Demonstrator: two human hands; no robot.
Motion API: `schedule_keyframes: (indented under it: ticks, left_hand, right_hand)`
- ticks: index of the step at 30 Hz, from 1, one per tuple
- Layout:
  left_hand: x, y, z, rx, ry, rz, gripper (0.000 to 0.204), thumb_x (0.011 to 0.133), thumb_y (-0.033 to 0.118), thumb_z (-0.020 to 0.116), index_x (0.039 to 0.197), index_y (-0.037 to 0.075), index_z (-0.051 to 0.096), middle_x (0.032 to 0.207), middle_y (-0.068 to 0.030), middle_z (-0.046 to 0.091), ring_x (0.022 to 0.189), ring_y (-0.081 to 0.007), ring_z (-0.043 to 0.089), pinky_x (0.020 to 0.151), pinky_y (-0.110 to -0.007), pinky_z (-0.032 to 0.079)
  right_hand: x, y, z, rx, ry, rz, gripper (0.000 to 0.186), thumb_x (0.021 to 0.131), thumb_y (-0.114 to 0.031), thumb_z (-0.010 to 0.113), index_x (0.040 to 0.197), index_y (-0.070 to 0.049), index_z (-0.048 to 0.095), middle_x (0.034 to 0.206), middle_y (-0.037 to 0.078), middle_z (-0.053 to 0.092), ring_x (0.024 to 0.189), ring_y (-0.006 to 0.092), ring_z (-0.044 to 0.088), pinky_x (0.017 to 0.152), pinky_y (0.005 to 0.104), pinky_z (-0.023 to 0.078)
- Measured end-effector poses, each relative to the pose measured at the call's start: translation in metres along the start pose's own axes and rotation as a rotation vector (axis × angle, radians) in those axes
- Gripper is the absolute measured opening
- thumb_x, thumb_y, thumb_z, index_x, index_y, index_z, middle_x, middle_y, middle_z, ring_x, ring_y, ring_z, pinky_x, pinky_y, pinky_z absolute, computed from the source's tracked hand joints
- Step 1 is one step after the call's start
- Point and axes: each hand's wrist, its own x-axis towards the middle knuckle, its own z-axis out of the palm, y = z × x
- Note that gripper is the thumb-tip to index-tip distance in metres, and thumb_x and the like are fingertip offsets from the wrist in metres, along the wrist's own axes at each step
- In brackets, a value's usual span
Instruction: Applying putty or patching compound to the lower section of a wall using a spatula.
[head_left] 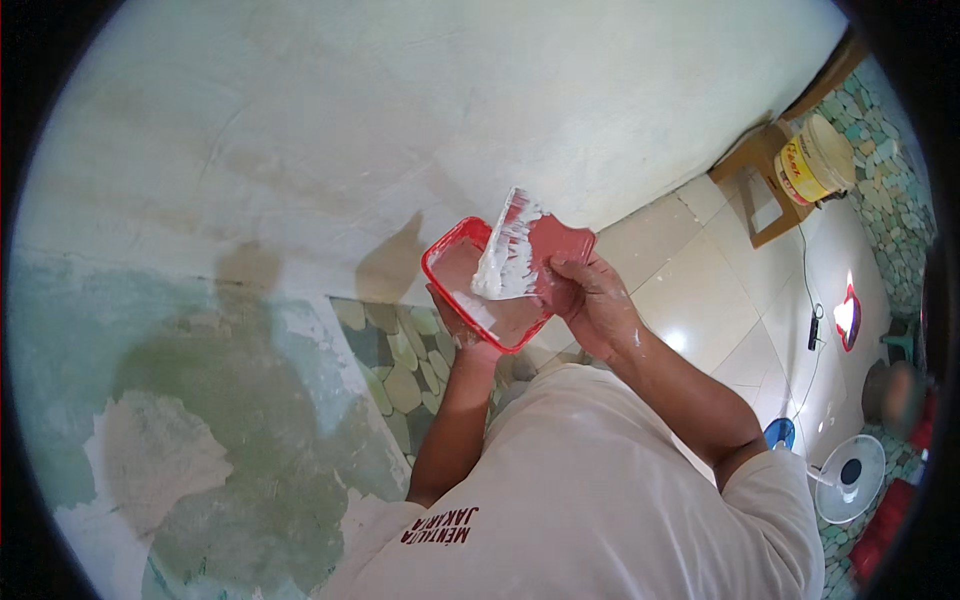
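Note:
My left hand (465,330) holds a red rectangular plastic tub (455,270) with pinkish-grey paste and white smears inside, its fingers mostly hidden beneath it. My right hand (598,300) grips a flat red spreader (560,240) with the thumb on its face, held over the tub's right side. Thick white paste (500,270) coats the spreader's left edge. Beyond both hands stands a pale wall (300,120), with peeling greenish plaster (220,420) on its lower left part.
A brown stool (742,160) with a white-and-yellow bucket (815,160) stands at the right on a tiled floor (680,260). A cord with a black plug strip (815,328), a small red-rimmed object (847,318), a white fan (850,478) and red items (880,530) lie further right.

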Motion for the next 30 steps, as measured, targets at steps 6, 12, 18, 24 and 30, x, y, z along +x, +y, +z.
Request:
schedule_keyframes:
  ticks: [6,12,18,24,30]
  left_hand:
    - [0.016,-0.019,0.022,-0.084,-0.106,-0.208,0.072,0.095,0.060,0.045,0.146,0.010,0.042,0.148,-0.0127,0.046,0.130,-0.0325,0.048,0.112,-0.050,0.037]
    - [0.024,-0.037,-0.009,-0.089,-0.123,-0.255,0.069,0.095,0.058,0.047,0.147,0.013,0.042,0.150,-0.0124,0.044,0.132,-0.0334,0.047,0.113,-0.052,0.036]
    - [0.045,-0.023,-0.068,-0.171,-0.209,-0.320,0.063,0.094,0.057,0.049,0.145,0.020,0.047,0.143,-0.0126,0.053,0.128,-0.0336,0.052,0.109,-0.059,0.037]
    - [0.002,-0.002,-0.061,-0.259,-0.259,-0.287,0.069,0.096,0.058,0.044,0.146,0.011,0.045,0.148,-0.0162,0.047,0.133,-0.0346,0.048,0.115,-0.055,0.030]
    - [-0.039,0.012,-0.064,-0.185,-0.222,-0.240,0.073,0.098,0.059,0.041,0.151,0.009,0.035,0.148,-0.0162,0.047,0.130,-0.0336,0.051,0.113,-0.053,0.033]
  right_hand:
    - [0.006,0.002,-0.022,0.022,-0.046,-0.052,0.028,0.093,-0.006,0.061,0.120,-0.003,0.057,0.114,0.008,0.067,0.102,0.0191,0.066,0.092,0.0355,0.055]
    - [0.016,0.014,-0.047,0.106,-0.016,-0.184,0.029,0.093,-0.006,0.061,0.121,-0.003,0.056,0.116,0.009,0.066,0.101,0.0190,0.066,0.090,0.0360,0.056]
    - [0.056,-0.038,-0.103,0.152,0.050,-0.410,0.025,0.092,-0.005,0.062,0.117,-0.005,0.057,0.106,0.006,0.065,0.089,0.0188,0.066,0.082,0.0359,0.057]
    - [0.172,-0.040,-0.135,0.235,0.389,-0.739,0.014,0.090,-0.001,0.062,0.103,-0.006,0.062,0.088,0.004,0.064,0.076,0.0157,0.061,0.070,0.0306,0.051]
    - [0.270,-0.029,-0.077,-0.344,0.802,-1.164,0.026,0.089,-0.001,0.063,0.115,-0.001,0.062,0.095,0.007,0.066,0.083,0.0191,0.063,0.074,0.0299,0.051]
